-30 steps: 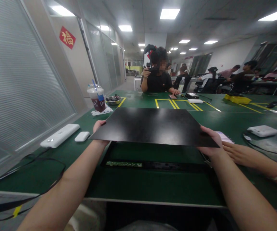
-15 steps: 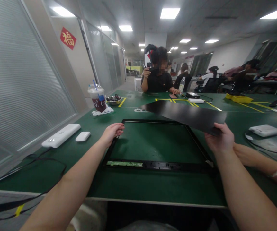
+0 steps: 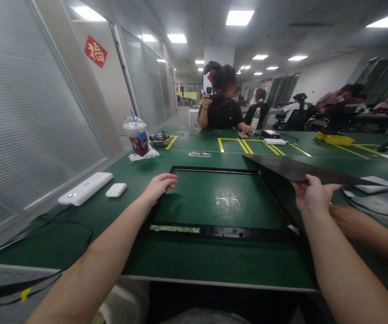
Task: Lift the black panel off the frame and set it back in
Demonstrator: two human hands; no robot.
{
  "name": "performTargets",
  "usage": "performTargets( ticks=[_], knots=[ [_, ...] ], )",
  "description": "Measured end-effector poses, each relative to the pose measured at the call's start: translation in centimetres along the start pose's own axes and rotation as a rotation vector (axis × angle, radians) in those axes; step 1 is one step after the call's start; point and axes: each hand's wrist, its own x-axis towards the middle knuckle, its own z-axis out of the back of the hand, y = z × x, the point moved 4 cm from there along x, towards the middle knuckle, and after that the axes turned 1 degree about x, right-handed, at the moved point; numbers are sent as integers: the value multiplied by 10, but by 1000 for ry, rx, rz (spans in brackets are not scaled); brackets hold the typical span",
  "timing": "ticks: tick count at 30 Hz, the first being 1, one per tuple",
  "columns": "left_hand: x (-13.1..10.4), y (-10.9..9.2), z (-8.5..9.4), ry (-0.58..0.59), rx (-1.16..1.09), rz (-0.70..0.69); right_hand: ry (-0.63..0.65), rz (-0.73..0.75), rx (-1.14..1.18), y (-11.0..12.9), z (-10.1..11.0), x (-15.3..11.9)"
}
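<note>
A black rectangular frame (image 3: 244,232) lies on the green table, with a green circuit strip (image 3: 174,229) along its near side. My left hand (image 3: 160,186) is closed at the upper part of the frame's left side, fingers curled over it. A thin black flat panel (image 3: 281,170) is raised and tilted above the frame's right side. My right hand (image 3: 312,193) grips the panel's near edge from beneath, partly hiding it. Another person's forearm (image 3: 369,227) reaches in from the right, just behind my right wrist; that hand is mostly hidden.
A drink cup (image 3: 139,141) stands on tissue beside a metal bowl (image 3: 160,139). White power banks (image 3: 86,189) and a small white case (image 3: 116,190) lie left. A white box (image 3: 375,184) with a cable is at right. Across the table sits a person (image 3: 226,103).
The black panel has swung to the right and tilted, uncovering the frame's far right corner and the table beyond. My left hand stays almost still at the frame.
</note>
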Motion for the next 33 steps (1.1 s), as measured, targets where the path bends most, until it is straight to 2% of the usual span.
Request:
performTargets(
  ticks=[11,17,21,26,29,33],
  knots=[
    [3,4,-2,54,77,-22,-167,-43,-77,-13,15,14],
    [5,7,-1,69,85,-26,-180,-64,-99,-17,20,17],
    [5,6,-1,70,87,-30,-108,-43,-48,-12,13,12],
    [4,6,0,42,85,-53,51,-23,14,-2,0,-2],
    [4,5,3,3,31,-54,161,-84,59,0,-6,-6],
    [4,3,8,-82,-128,35,224,-250,170,-8,-6,-1]
  ],
)
